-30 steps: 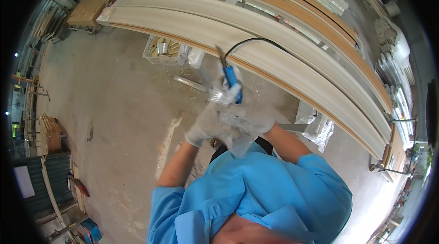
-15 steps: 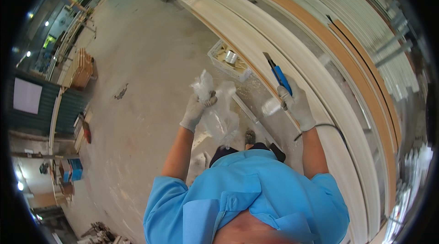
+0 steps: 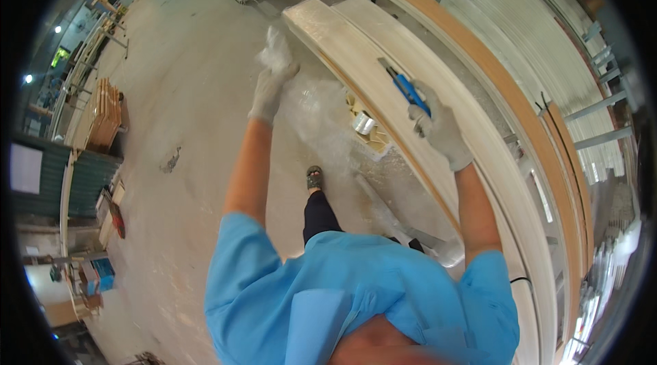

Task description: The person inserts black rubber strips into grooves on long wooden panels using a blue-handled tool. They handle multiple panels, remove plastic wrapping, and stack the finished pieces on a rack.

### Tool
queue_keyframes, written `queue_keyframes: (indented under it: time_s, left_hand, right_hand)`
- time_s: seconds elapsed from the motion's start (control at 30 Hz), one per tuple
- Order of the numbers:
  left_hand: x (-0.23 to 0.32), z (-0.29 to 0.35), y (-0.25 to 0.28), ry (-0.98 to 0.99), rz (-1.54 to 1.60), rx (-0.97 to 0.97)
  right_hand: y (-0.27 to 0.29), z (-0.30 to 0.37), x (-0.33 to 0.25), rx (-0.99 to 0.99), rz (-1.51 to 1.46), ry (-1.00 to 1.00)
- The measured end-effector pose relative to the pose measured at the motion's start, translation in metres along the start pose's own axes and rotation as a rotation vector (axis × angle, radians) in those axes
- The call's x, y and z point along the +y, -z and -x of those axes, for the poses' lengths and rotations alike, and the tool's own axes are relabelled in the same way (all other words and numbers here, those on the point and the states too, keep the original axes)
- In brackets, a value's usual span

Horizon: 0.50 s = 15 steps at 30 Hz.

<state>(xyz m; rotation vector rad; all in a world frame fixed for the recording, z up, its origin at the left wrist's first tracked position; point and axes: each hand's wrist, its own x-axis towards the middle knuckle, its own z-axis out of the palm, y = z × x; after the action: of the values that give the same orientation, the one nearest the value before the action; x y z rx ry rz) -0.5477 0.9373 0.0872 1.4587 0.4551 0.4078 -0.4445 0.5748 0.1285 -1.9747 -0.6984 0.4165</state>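
Holding their 2 gloved hands well apart, the person is standing beside the long pale boards [image 3: 342, 36]. The left hand [image 3: 272, 84] is closing its fingers around clear plastic film [image 3: 276, 50], a bunched end sticking out beyond the fist; bunching is probably giving the slippery sheet a firmer grip. More film seems to be trailing over the floor to the right, though where it is ending is hard to tell. The right hand [image 3: 438, 129] is wrapping around the handle of a blue utility knife [image 3: 410, 94] above the boards, its blade pointing forward and left, presumably keeping the edge clear of both hands. Whether the knife is touching the boards, I cannot tell. A silver roll [image 3: 364, 123] is lying beside the boards, perhaps for easy reach.
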Motion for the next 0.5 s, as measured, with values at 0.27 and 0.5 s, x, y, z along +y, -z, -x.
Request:
queue_keyframes:
  time_s: [0.27, 0.5]
  left_hand:
    - [-0.008, -0.264, 0.049, 0.036, -0.598, 0.078]
    - [-0.052, -0.357, 0.065, 0.191, -0.534, -0.155]
  right_hand:
    - [-0.079, -0.204, -0.057, 0.050, 0.051, -0.048]
    - [-0.100, -0.286, -0.069, 0.034, 0.075, -0.067]
